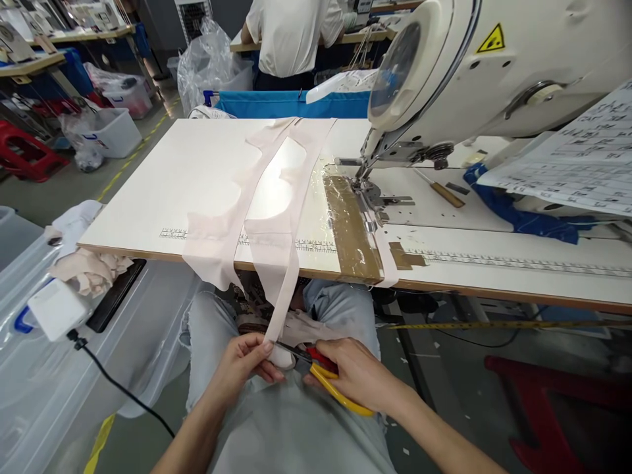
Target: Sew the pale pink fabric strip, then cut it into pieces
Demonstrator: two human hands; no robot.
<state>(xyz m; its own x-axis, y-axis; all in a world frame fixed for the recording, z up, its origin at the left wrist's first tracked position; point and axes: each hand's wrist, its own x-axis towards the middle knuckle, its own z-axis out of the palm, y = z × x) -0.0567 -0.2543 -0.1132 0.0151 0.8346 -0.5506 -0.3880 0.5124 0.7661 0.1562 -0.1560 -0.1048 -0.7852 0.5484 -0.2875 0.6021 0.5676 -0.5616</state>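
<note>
Low over my lap, my left hand (pixel 249 361) pinches the end of a pale pink fabric strip (pixel 284 305). The strip runs up to cut pale pink fabric pieces (pixel 269 227) that lie across the white sewing table and hang over its front edge. In my right hand (pixel 353 368) is a pair of scissors (pixel 340 394) with yellow and red handles. Their blades point left and reach the strip right beside my left fingertips. Whether the blades are closed on the cloth I cannot tell. More pinkish fabric (pixel 309 327) rests on my lap below the table.
A sewing machine (pixel 444 79) stands at the right of the table (pixel 143 184), with a wooden-handled tool (pixel 447 195) behind its needle area. Left of me, a clear plastic bin (pixel 143 329) carries a white charger (pixel 59 309) and a black phone (pixel 116 296). A person (pixel 293 39) sits beyond the table.
</note>
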